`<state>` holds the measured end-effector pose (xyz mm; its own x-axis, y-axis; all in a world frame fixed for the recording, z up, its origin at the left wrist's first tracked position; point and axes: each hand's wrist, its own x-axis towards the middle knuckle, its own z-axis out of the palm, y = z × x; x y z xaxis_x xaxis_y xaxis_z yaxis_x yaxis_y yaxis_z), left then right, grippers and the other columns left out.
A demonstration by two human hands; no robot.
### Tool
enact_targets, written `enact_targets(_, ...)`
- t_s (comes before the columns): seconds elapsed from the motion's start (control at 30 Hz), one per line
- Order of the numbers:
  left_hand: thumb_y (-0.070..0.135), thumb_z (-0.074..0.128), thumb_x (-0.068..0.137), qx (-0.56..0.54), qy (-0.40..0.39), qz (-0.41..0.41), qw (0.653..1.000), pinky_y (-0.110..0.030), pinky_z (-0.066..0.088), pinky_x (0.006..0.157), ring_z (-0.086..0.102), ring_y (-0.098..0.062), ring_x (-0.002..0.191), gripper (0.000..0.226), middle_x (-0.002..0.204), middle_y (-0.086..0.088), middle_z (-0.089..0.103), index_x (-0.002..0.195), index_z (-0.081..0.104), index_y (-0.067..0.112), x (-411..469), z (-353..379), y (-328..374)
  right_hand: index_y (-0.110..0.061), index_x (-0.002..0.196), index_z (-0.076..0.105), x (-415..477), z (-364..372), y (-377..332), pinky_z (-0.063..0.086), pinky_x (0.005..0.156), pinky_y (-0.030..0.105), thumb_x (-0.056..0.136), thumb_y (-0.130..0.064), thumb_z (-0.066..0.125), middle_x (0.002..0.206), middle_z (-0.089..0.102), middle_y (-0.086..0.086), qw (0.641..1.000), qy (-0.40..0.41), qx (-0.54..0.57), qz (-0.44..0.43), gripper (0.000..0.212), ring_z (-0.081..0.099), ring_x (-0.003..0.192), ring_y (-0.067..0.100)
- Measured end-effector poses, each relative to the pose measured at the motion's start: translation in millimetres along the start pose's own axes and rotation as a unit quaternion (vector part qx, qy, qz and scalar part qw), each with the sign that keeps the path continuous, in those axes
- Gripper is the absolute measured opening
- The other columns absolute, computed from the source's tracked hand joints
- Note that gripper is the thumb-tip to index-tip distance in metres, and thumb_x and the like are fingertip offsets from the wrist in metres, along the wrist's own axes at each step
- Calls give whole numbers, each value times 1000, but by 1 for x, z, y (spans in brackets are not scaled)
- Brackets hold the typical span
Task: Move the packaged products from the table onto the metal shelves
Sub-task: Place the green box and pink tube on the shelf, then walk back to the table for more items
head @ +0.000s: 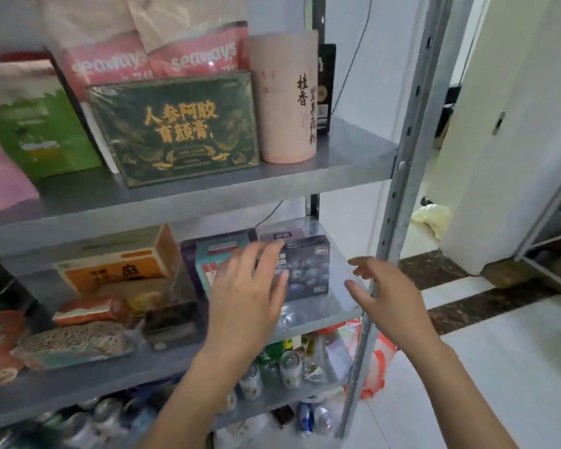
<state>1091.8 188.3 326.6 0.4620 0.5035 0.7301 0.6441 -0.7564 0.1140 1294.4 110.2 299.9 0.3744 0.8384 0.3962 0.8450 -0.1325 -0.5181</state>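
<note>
A dark blueberry-print box (308, 270) stands at the right end of the middle metal shelf (324, 314), beside a teal box (212, 257) and a purple one behind it. My left hand (248, 286) hovers in front of these boxes with straight, spread fingers, holding nothing. My right hand (382, 293) is out to the right of the blueberry box, near the shelf's front upright (399, 189), fingers loosely spread and empty. The upper shelf carries a dark green gold-lettered box (175, 128), a pink cylinder (287, 98) and a green carton (36, 124).
An orange box (117, 264), a tray of dried goods (75, 343) and a small dark box (172, 322) fill the left of the middle shelf. Cans and jars (289, 367) crowd the lower shelves. White tiled floor (499, 367) and a doorway lie to the right.
</note>
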Motion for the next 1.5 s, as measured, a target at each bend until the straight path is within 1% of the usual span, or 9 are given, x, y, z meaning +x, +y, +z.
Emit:
enact_targets(0.13,32,49,97,-68,-320,-48,944,-33,44,94,54,-23,114,37,129,1,55,132,51,24,-38,71,32,-26,118,60,-58,7,53,43,72,25,91,-43,56,109,66,-5,976,-72,-82,186,32,61,97,15)
enact_targets(0.27,33,42,99,-97,-433,48,895,-32,46,89,55,-17,108,31,125,6,55,129,49,30,-54,119,47,-28,123,56,-116,-3,73,40,73,23,94,-39,53,113,64,-8,937,-41,-109,330,31,59,101,12)
enact_targets(0.43,32,45,98,-170,-430,234,855,-31,49,83,58,-17,103,33,121,3,58,129,50,24,-62,148,72,-26,124,56,-198,-4,58,43,79,26,94,-36,53,109,63,-9,853,63,-139,499,31,58,102,12)
enact_targets(0.63,31,41,99,-199,-478,466,717,-34,44,88,54,-22,112,41,127,-2,55,139,41,23,-112,146,99,-26,123,57,-310,31,-43,39,75,24,94,-36,54,105,63,-10,702,180,-143,674,31,58,100,11)
enact_targets(0.87,30,38,100,-276,-438,658,547,-30,42,84,55,-21,108,40,123,-1,55,139,40,23,-195,66,133,-27,125,55,-408,80,-203,38,74,24,94,-35,55,106,63,-8,464,328,-159,807,32,59,99,11)
enact_targets(1.23,31,37,101,-348,-322,812,340,-24,34,73,55,-17,104,41,123,2,54,141,36,24,-318,-96,63,-28,126,55,-452,205,-434,34,60,17,95,-32,53,100,59,-13,203,475,-162,841,32,53,89,4)
enact_targets(1.3,29,53,94,-343,-327,825,308,-26,35,66,59,-18,89,38,108,1,61,131,50,22,-337,-120,32,-28,129,53,-457,230,-477,36,62,24,95,-31,52,101,59,-14,169,484,-159,844,33,55,90,5)
enact_targets(1.4,19,89,57,-369,-286,844,263,-24,32,42,56,-16,51,41,68,3,61,94,69,17,-371,-155,-20,-31,131,50,-463,274,-547,39,61,23,96,-34,50,101,57,-16,135,488,-154,849,35,55,89,6)
enact_targets(1.5,23,73,80,-360,-304,849,238,-29,39,55,63,-19,73,36,89,-1,66,114,64,16,-402,-204,-84,-30,132,49,-469,320,-627,43,67,25,96,-35,50,100,56,-16,94,495,-161,849,36,55,90,6)
